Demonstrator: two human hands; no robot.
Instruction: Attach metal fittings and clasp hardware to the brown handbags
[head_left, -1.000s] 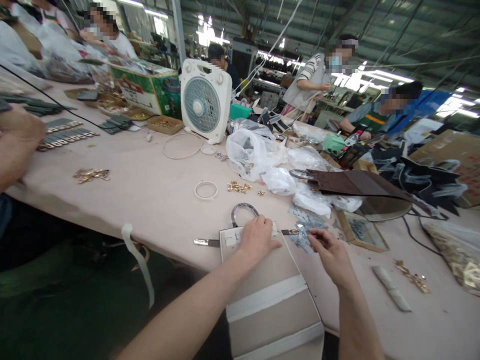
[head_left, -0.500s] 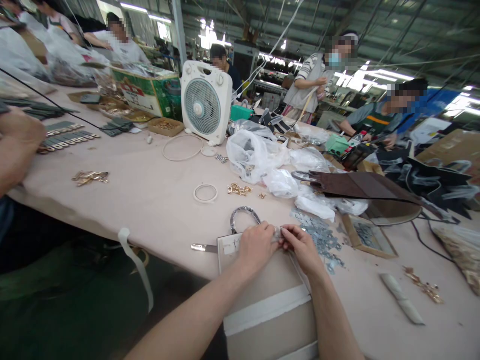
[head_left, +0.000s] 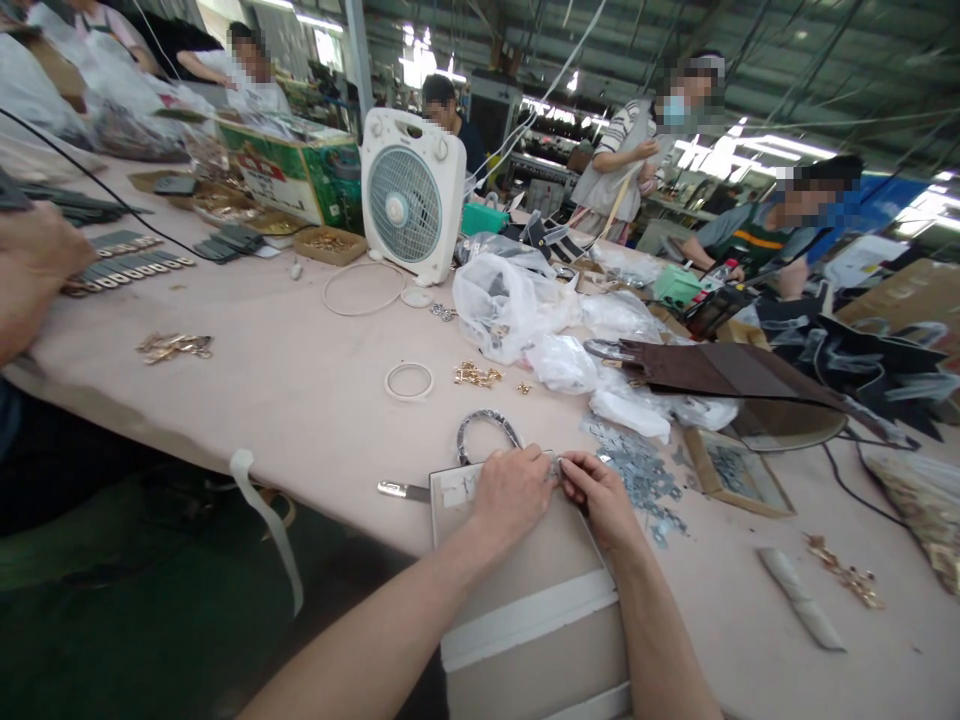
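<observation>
Left grip (head_left: 514,488) on beige panel (head_left: 541,562), right grip (head_left: 600,493) at its edge

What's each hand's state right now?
Left hand: resting on the beige panel; open or closed cannot be told.
Right hand: pinched closed at the panel's top edge; anything held is too small to tell.

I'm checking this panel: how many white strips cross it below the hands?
2: the upper strip crosses the beige panel below the left hand and right hand; the lower strip shows partly at the picture's bottom edge. More may hide below the frame.
</observation>
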